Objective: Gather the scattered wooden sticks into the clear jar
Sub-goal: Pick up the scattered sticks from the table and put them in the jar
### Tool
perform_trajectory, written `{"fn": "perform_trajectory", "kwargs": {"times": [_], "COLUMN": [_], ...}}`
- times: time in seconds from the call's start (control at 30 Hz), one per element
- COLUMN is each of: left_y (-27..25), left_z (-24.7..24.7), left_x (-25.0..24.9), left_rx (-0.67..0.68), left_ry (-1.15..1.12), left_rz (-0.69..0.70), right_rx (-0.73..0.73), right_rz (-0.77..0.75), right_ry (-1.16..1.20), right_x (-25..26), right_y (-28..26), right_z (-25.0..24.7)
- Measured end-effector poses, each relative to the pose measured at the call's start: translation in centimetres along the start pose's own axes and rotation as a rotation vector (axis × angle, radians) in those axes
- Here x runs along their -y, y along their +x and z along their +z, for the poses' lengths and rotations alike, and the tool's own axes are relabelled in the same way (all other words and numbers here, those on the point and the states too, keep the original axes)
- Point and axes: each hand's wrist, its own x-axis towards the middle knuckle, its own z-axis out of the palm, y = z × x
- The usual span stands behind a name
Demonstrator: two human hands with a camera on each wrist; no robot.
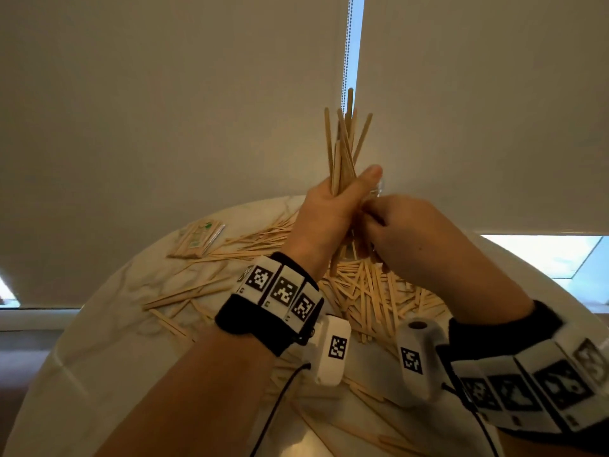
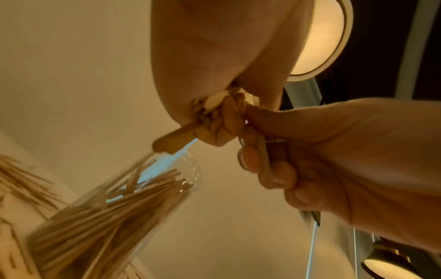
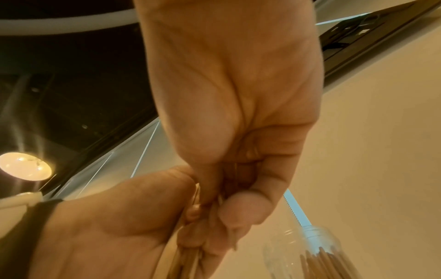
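My left hand (image 1: 346, 192) grips a bundle of wooden sticks (image 1: 344, 143) upright above the table, their tops fanning out. My right hand (image 1: 374, 221) is curled against the bundle's lower part and pinches sticks there; the left wrist view shows a stick (image 2: 264, 162) held in its fingers. The bundle's lower ends (image 2: 214, 117) hang just above the mouth of the clear jar (image 2: 133, 198), which holds many sticks. The jar (image 3: 317, 251) stands below both hands and is mostly hidden behind them in the head view. Loose sticks (image 1: 372, 295) lie heaped on the table.
The round marble table (image 1: 99, 341) has more sticks (image 1: 184, 295) strewn to the left. A wrapped packet of sticks (image 1: 197, 240) lies at the far left edge. Roller blinds (image 1: 164, 94) hang right behind the table.
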Motion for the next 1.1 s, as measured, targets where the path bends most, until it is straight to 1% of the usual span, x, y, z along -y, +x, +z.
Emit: {"fn": "perform_trajectory", "kwargs": {"times": [0.03, 0.1, 0.2, 0.27, 0.33, 0.37, 0.43, 0.5, 0.53, 0.6, 0.63, 0.67, 0.7, 0.8, 0.83, 0.9, 0.97, 1.03, 1.1], "left_y": [0.0, 0.3, 1.0, 1.4, 1.6, 1.5, 1.3, 0.9, 0.8, 0.5, 0.5, 0.5, 0.4, 0.2, 0.2, 0.2, 0.4, 0.4, 0.0], "left_z": [-0.1, -0.3, -0.8, -1.3, -1.8, -2.0, -2.0, -1.6, -1.4, -0.8, -0.5, -0.2, 0.1, 0.8, 0.8, 0.4, 0.0, 0.1, 0.5], "left_x": [0.0, 0.2, 0.5, 0.6, 0.6, 0.6, 0.8, 1.2, 1.4, 1.7, 1.9, 1.9, 2.0, 2.2, 2.3, 2.1, 1.9, 1.7, 1.6], "left_rx": [-0.007, -0.048, -0.132, -0.159, -0.144, -0.100, 0.037, 0.178, 0.224, 0.281, 0.304, 0.319, 0.316, 0.271, 0.263, 0.252, 0.246, 0.243, 0.268], "left_ry": [0.003, -0.011, -0.019, -0.007, 0.076, 0.123, 0.154, 0.194, 0.277, 0.536, 0.657, 0.758, 0.843, 0.960, 0.981, 1.025, 1.094, 1.132, 1.179], "left_rz": [0.005, -0.007, -0.020, -0.035, -0.034, -0.026, -0.020, -0.040, -0.030, 0.051, 0.094, 0.123, 0.151, 0.214, 0.233, 0.240, 0.238, 0.234, 0.254], "right_rx": [-0.002, 0.041, 0.162, 0.234, 0.234, 0.207, 0.085, -0.129, -0.268, -0.518, -0.593, -0.610, -0.557, -0.185, -0.107, -0.046, -0.045, -0.044, 0.011], "right_rz": [-0.010, -0.019, 0.016, 0.035, 0.026, 0.036, 0.103, 0.161, 0.167, 0.138, 0.127, 0.139, 0.166, 0.256, 0.270, 0.280, 0.297, 0.311, 0.299], "right_ry": [-0.014, -0.045, -0.106, -0.111, -0.094, -0.073, 0.030, 0.169, 0.229, 0.308, 0.317, 0.305, 0.299, 0.368, 0.394, 0.460, 0.481, 0.363, 0.251], "right_x": [0.0, 0.0, -0.1, 0.0, -0.1, -0.3, -1.2, -2.3, -2.7, -3.0, -2.8, -2.6, -2.5, -1.7, -1.6, -1.4, -1.8, -2.2, -2.2], "right_y": [0.0, 0.0, 0.2, 0.2, 0.2, 0.1, 0.1, 0.1, 0.1, -0.1, -0.3, -0.3, -0.2, 0.2, 0.3, 0.4, 0.3, 0.4, 0.5], "right_z": [0.0, 0.2, 0.5, 0.6, 0.0, -0.6, -2.1, -3.5, -4.1, -5.0, -5.3, -5.3, -5.1, -3.5, -3.1, -2.8, -2.8, -2.3, -1.3]}}
